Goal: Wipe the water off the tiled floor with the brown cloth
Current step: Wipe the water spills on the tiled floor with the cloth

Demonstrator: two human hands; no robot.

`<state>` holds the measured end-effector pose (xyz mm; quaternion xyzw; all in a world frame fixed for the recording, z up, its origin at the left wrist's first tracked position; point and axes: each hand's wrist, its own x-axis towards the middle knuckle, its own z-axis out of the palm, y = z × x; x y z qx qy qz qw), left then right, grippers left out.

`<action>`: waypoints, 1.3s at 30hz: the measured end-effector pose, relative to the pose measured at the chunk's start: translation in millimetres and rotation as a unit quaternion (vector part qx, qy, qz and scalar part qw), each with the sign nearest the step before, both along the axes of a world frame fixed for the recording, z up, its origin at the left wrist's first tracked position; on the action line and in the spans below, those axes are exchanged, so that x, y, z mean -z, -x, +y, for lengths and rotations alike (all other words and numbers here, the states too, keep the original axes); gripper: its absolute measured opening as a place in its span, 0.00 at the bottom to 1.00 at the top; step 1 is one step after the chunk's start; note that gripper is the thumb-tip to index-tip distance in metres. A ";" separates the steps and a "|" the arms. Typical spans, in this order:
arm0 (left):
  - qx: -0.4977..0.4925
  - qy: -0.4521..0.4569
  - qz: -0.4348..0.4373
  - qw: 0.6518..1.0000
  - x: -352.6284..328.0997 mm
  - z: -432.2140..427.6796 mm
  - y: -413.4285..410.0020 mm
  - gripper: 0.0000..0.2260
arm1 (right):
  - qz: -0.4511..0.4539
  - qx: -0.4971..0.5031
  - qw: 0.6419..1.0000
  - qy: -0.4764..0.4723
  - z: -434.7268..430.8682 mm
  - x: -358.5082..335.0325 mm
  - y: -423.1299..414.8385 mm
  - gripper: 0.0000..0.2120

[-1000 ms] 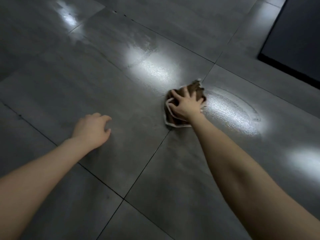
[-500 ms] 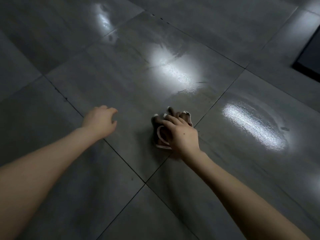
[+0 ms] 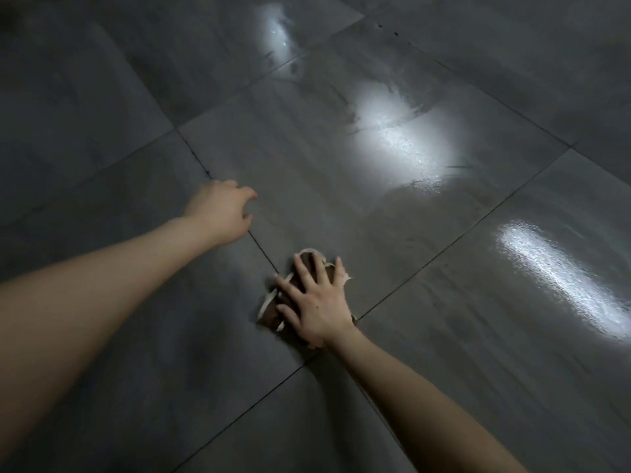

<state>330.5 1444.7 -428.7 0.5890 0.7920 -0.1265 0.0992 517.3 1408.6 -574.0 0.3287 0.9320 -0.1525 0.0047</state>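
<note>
Dark grey tiled floor (image 3: 102, 97), three glistening patches of water (image 3: 403, 141) toward its far and right edges. One bunched brown cloth (image 3: 314, 266), its long axis pointing away from the person, lies where four tile corners meet. The right hand (image 3: 317, 302) presses it with fingers spread. The left hand (image 3: 220, 211), loosely curled, holds nothing.

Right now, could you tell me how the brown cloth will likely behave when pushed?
Probably floppy: the brown cloth lies bunched, edges curling, under the flat right hand. It should slide easily on the glossy, wet-looking tiled floor.
</note>
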 end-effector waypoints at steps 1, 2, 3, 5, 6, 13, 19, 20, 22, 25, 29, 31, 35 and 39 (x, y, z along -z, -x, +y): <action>-0.004 -0.001 0.008 1.000 -4.5 -2.9 4.8 0.20 | 0.009 -0.035 0.999 -0.011 -3.9 0.7 1.0 0.24; -0.009 -0.003 0.015 1.000 -8.6 -5.5 9.3 0.20 | 0.022 -0.057 0.998 -0.027 1.6 3.1 -4.2 0.23; -0.015 -0.004 0.021 1.000 -11.3 -8.3 13.3 0.20 | 0.031 -0.060 0.997 -0.044 12.9 6.2 -15.1 0.22; -0.031 0.002 0.035 0.999 -14.6 -17.5 23.2 0.19 | 0.023 0.005 0.998 -0.056 49.6 14.4 -42.8 0.22; -0.043 0.005 0.039 0.998 -14.8 -22.4 27.9 0.19 | 0.008 0.069 0.996 -0.060 74.7 18.9 -59.7 0.23; -0.100 0.007 0.010 0.995 -3.9 -53.2 61.3 0.21 | -0.021 0.339 0.940 0.008 107.7 8.9 -65.4 0.36; -0.112 0.007 -0.028 0.993 15.5 -92.3 106.9 0.21 | 0.021 -0.094 0.995 -0.016 -89.1 9.6 38.3 0.25; -0.113 0.010 -0.032 0.993 18.8 -100.4 116.5 0.21 | 0.014 -0.174 0.985 -0.021 -118.2 10.8 44.6 0.24; -0.107 0.019 -0.039 0.993 26.3 -116.5 136.9 0.21 | 0.005 -0.263 0.964 -0.027 -146.2 15.2 46.8 0.23; -0.080 0.028 -0.055 0.995 41.0 -141.8 166.7 0.20 | -0.012 -0.233 0.971 -0.046 -122.9 19.2 42.3 0.24; -0.023 0.015 -0.101 0.995 64.7 -177.3 199.4 0.20 | -0.108 0.175 0.978 -0.022 -46.5 6.8 44.3 0.25; 0.000 -0.008 -0.127 0.992 74.2 -194.3 210.8 0.19 | -0.157 0.317 0.935 0.033 -40.7 -7.7 68.2 0.24; 0.017 -0.054 -0.164 0.985 82.1 -225.7 228.2 0.19 | -0.196 0.254 0.947 0.025 -119.5 -10.1 159.6 0.28; 0.008 -0.026 -0.150 0.988 85.7 -253.5 253.2 0.18 | -0.204 -0.066 0.976 0.038 -246.2 -20.1 221.9 0.33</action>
